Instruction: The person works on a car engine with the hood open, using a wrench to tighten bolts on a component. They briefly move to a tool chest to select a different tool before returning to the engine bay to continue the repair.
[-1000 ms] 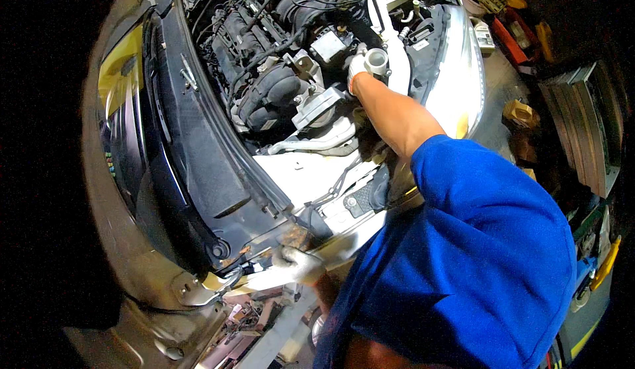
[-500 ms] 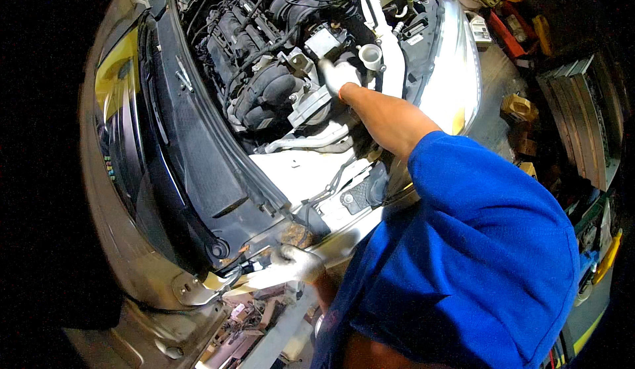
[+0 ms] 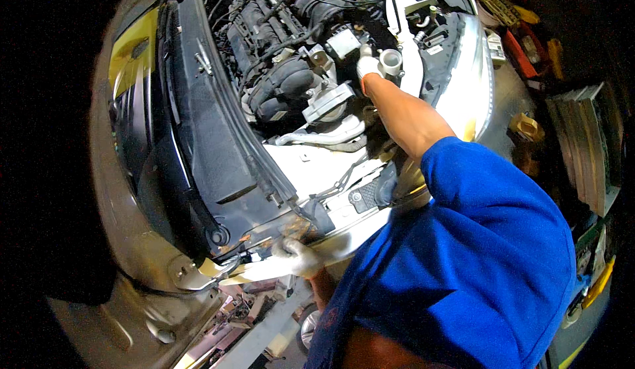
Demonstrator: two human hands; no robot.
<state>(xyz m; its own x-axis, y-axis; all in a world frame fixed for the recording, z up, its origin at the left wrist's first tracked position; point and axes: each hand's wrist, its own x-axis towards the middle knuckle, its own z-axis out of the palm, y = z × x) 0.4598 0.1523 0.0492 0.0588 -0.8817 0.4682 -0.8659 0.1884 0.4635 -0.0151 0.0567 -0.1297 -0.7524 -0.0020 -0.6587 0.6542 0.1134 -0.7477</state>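
I lean over a car's open engine bay point(image 3: 291, 84). My right hand point(image 3: 366, 66), in a white glove, reaches deep into the bay. It rests against the left side of a short grey round pipe neck point(image 3: 391, 60); whether its fingers grip the neck is not clear. My left hand point(image 3: 296, 256), also gloved, clasps the pale edge of the fender point(image 3: 258, 271) at the near side of the car. A blue sleeve point(image 3: 489, 250) covers my right upper arm and hides the near right corner of the bay.
A black intake manifold point(image 3: 281, 88) and hoses fill the bay's middle. The windscreen cowl point(image 3: 211, 151) runs along the left. The headlight point(image 3: 466, 78) lies right of my arm. Tools and yellow and red items point(image 3: 522, 32) lie on the floor at the right, beside stacked grey panels point(image 3: 585, 144).
My right hand went left toward the engine mount half a second ago and has come back to the grey pipe neck. My left hand has stayed on the fender edge.
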